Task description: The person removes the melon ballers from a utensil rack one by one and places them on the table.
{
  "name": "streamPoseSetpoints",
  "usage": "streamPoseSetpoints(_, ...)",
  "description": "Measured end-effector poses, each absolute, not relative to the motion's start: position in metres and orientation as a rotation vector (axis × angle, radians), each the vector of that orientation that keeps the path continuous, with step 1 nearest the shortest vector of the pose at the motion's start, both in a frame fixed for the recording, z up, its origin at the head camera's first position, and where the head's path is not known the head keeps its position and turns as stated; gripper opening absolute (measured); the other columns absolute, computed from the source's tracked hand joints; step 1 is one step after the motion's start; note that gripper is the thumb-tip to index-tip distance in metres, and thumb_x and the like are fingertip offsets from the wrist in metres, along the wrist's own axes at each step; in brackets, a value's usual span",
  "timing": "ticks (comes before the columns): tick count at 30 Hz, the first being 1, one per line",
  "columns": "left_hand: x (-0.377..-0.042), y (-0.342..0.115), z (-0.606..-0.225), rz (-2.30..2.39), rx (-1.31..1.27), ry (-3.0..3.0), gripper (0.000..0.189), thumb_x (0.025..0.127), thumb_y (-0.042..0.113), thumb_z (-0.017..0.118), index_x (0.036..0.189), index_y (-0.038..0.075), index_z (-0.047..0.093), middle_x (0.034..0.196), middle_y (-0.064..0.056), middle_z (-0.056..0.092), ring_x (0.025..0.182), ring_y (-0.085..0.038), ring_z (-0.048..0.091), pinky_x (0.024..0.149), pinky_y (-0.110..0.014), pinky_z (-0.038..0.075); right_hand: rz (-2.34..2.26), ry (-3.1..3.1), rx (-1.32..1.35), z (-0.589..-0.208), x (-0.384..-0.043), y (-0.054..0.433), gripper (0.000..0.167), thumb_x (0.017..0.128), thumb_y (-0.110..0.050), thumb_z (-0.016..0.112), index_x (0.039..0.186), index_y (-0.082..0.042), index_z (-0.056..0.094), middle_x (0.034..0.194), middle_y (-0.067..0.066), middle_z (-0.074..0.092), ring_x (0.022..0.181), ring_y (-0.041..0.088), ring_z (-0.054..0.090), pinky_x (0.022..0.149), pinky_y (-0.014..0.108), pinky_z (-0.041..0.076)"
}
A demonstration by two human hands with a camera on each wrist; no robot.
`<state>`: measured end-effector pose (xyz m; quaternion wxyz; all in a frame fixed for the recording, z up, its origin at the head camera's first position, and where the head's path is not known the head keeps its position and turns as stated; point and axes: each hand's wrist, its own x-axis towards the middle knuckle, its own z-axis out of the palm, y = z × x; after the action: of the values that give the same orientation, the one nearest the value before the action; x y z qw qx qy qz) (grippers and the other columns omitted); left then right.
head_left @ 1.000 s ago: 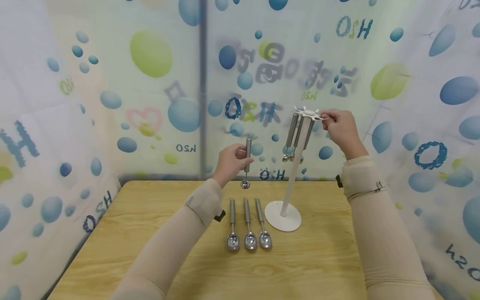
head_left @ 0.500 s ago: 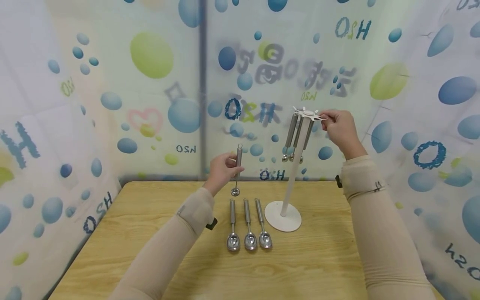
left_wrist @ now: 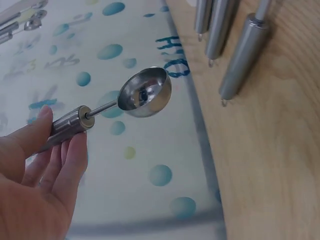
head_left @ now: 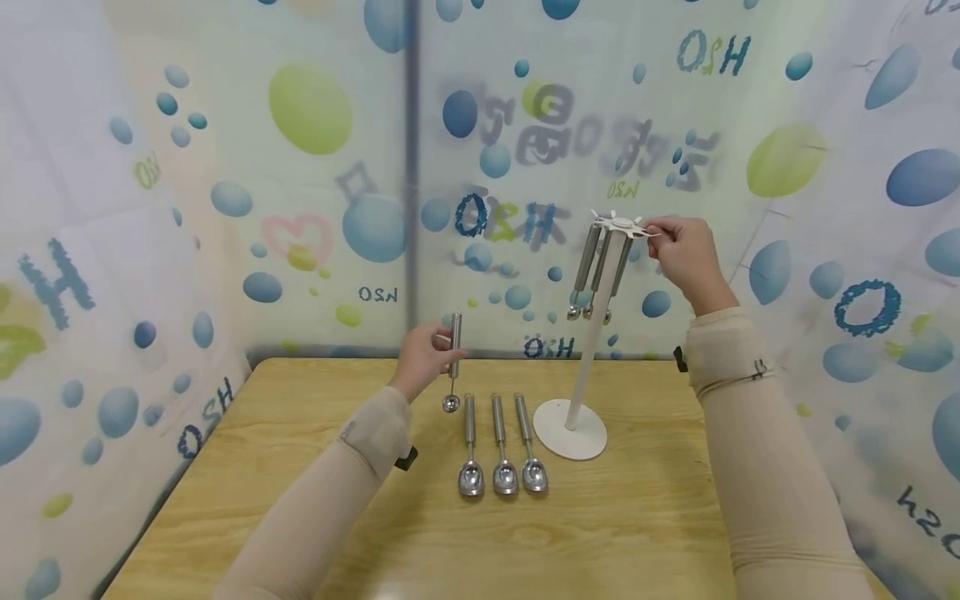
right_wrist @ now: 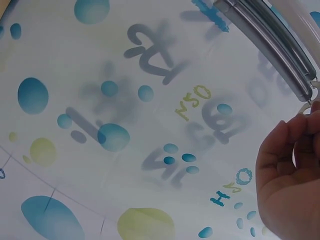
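Note:
My left hand (head_left: 422, 360) pinches a melon baller (head_left: 456, 342) by its steel handle, upright with the bowl at the bottom, over the back of the table. In the left wrist view, thumb and fingers lie on either side of the handle, and the round bowl (left_wrist: 146, 95) points away from the palm. Up on the right, my right hand (head_left: 688, 254) pinches a hook at the top of a white rotating utensil stand (head_left: 591, 354). Several small steel scoops (head_left: 583, 271) dangle from its other hooks; two handles (right_wrist: 275, 50) show beside that hand in the right wrist view.
Three ice cream scoops (head_left: 506, 477) lie in a row on the wooden table (head_left: 600, 533), handles toward the back. The stand's round base (head_left: 558, 437) sits just right of them. A printed curtain (head_left: 315, 200) closes in the back and sides.
My left hand has moved left and downward, away from the stand, carrying the melon baller. The right hand stays at the stand's top, and the three scoops lie as before.

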<state>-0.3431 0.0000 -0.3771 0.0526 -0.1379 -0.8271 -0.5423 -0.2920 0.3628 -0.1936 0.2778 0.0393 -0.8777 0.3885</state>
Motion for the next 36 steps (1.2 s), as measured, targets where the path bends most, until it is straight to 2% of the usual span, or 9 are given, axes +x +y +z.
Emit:
streamPoseSetpoints(9, -0.335, -0.017, -0.399, -1.709, -0.297, -2.653, 0.036, 0.088, 0.006, 0.079, 0.121, -0.003, 0.065, 0.108, -0.018, 0.069, 0.093, -0.029, 0.069, 0.071, -0.033, 0.062, 1.034, -2.375, 0.103, -0.192, -0.292, 0.363, 0.031, 0.108, -0.017, 0.05, 0.124, 0.001, 0.069, 0.073, -0.003, 0.058, 0.062, 0.014, 0.044, 0.048, 0.024, 0.035)
streamPoseSetpoints(17, -0.333, -0.02, -0.427, -1.731, -0.22, -2.778, 0.032, 0.088, 0.005, 0.079, 0.114, -0.006, 0.064, 0.095, -0.015, 0.07, 0.081, -0.025, 0.07, 0.068, -0.035, 0.062, 0.989, -2.369, 0.099, -0.192, -0.291, 0.363, 0.03, 0.108, -0.016, 0.05, 0.125, 0.001, 0.069, 0.073, -0.003, 0.058, 0.062, 0.013, 0.046, 0.048, 0.024, 0.035)
streamPoseSetpoints(26, -0.33, -0.022, -0.45, -1.75, -0.138, -2.838, 0.027, 0.089, 0.007, 0.079, 0.108, -0.005, 0.063, 0.096, -0.015, 0.066, 0.075, -0.026, 0.07, 0.07, -0.036, 0.061, 1.038, -2.377, 0.091, -0.191, -0.291, 0.362, 0.032, 0.108, -0.018, 0.05, 0.127, 0.001, 0.068, 0.074, -0.005, 0.06, 0.063, 0.013, 0.047, 0.048, 0.024, 0.036)
streamPoseSetpoints(36, -0.329, -0.017, -0.463, -1.673, 0.007, -2.932, 0.02, 0.088, 0.01, 0.08, 0.089, -0.001, 0.064, 0.088, -0.012, 0.066, 0.072, -0.022, 0.068, 0.065, -0.03, 0.059, 1.041, -2.371, 0.086, -0.192, -0.292, 0.362, 0.032, 0.108, -0.018, 0.05, 0.125, 0.001, 0.068, 0.073, -0.005, 0.059, 0.066, 0.013, 0.048, 0.049, 0.024, 0.035)
